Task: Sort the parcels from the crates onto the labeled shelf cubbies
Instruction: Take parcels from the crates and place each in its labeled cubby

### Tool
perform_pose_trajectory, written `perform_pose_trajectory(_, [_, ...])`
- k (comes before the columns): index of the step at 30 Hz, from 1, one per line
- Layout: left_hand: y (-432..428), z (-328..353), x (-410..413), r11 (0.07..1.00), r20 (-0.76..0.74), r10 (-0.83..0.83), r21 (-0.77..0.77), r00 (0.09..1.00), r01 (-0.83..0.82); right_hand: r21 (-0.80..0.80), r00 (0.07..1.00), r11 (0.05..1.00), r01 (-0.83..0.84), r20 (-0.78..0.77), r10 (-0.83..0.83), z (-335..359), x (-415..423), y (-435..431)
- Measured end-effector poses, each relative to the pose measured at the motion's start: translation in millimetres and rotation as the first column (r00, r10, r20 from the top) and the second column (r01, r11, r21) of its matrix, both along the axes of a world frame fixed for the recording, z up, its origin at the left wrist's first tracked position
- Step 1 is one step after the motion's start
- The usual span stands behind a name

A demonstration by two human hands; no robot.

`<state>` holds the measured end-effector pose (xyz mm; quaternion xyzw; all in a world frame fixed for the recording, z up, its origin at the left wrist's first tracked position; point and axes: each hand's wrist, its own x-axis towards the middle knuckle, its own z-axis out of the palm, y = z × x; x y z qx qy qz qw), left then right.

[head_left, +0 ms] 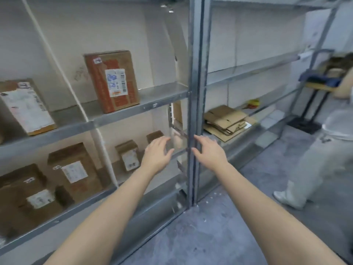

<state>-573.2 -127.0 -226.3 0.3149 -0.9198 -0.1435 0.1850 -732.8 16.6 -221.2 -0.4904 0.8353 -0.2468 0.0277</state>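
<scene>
Your left hand point(157, 154) and right hand point(209, 153) hover empty, fingers wide, shelf post point(193, 111) between them, small parcel point(129, 155) just left

Speckled grey concrete floor point(238, 226), pale wall point(343, 29), black trolley point(305, 124) far right

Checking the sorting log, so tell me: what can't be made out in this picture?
Head view only:
- address labels, e.g. on the orange box: motion blur, unreadable.
- small brown box: lower part hidden by the left hand.
- bottom-left parcel: cut by the left edge.
- crates and cubby labels: none in view.
- second person: cut by the right edge.
</scene>
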Motion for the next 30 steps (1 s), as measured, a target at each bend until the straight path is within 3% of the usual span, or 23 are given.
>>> perform_pose_trajectory(6, [76,-20,-179,0.947,0.060,-0.322,0.010,0.945,0.322,0.001,0.946,0.946,0.324,0.035,-0.323,-17,-126,121])
perform_pose_trajectory(14, [182,-28,-407,0.760,0.076,-0.648,0.014,0.758,0.649,-0.014,0.736,0.737,0.676,0.048,-0.675,-22,-282,247])
perform_pose_trajectory(20, [253,-28,-586,0.550,0.144,-0.828,0.025,0.542,0.834,-0.007,0.502,0.506,0.863,0.133,-0.854,-31,-395,323])
perform_pose_trajectory(24, [302,-34,-682,0.375,0.186,-0.914,0.049,0.361,0.926,-0.043,0.278,0.278,0.960,0.290,-0.916,-30,-448,365])
perform_pose_trajectory(28, [352,-42,-753,0.168,0.234,-0.961,0.083,0.144,0.982,-0.032,0.166,0.165,0.986,0.343,-0.925,-36,-492,401])
perform_pose_trajectory(30, [379,-46,-789,0.098,0.246,-0.966,0.067,0.078,0.993,-0.008,0.104,0.109,0.994,0.374,-0.921,-43,-513,419])
